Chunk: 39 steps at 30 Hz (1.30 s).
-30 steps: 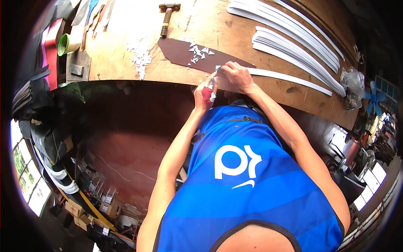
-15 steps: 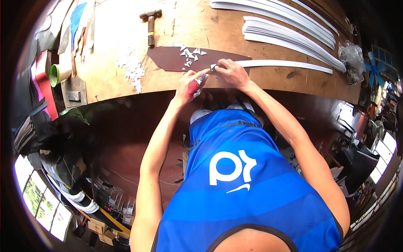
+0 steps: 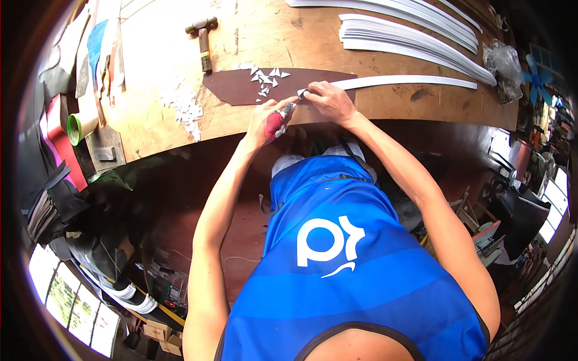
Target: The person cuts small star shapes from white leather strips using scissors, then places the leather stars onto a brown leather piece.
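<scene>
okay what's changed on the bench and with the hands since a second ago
The left hand has shifted slightly left, away from the right hand; the view has shifted too. I see nothing clearly grasped or released. The right hand still holds the white strip near its left end, and the hammer and brown board stayed put.

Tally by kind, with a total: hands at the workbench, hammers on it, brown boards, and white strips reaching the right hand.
Hands: 2 (left hand, right hand)
Hammer: 1
Brown board: 1
White strip: 1
Total: 5
</scene>
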Motion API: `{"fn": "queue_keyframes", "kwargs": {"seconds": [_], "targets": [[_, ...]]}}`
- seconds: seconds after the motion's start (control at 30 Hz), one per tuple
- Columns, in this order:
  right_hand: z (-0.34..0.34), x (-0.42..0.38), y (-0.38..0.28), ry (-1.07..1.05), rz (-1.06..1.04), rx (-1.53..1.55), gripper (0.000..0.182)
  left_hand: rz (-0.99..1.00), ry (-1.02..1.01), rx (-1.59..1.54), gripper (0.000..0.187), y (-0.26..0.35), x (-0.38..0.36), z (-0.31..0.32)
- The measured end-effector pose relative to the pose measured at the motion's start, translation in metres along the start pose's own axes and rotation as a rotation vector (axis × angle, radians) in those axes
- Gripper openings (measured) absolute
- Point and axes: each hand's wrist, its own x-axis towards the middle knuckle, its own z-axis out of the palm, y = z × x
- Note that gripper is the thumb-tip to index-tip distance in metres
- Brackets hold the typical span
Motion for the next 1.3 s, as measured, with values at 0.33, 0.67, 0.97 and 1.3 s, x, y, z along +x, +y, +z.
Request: {"fn": "queue_keyframes", "kwargs": {"seconds": [0.33, 0.67, 0.97, 1.3], "targets": [[0.002, -0.002, -0.001, 0.011, 0.032, 0.017, 0.018, -0.038, -0.089, -0.056, 0.040, -0.009, 0.002, 0.002], [0.000, 0.000, -0.003, -0.016, 0.071, 0.044, 0.020, -0.070, -0.143, -0.054, 0.040, -0.016, 0.003, 0.008], [-0.003, 0.002, -0.003, -0.039, 0.085, 0.066, 0.019, -0.006, -0.162, -0.111, 0.041, -0.011, 0.008, 0.003], [-0.005, 0.003, -0.005, -0.060, 0.092, 0.052, 0.018, 0.046, -0.042, -0.059, 0.039, -0.020, -0.002, 0.014]]}}
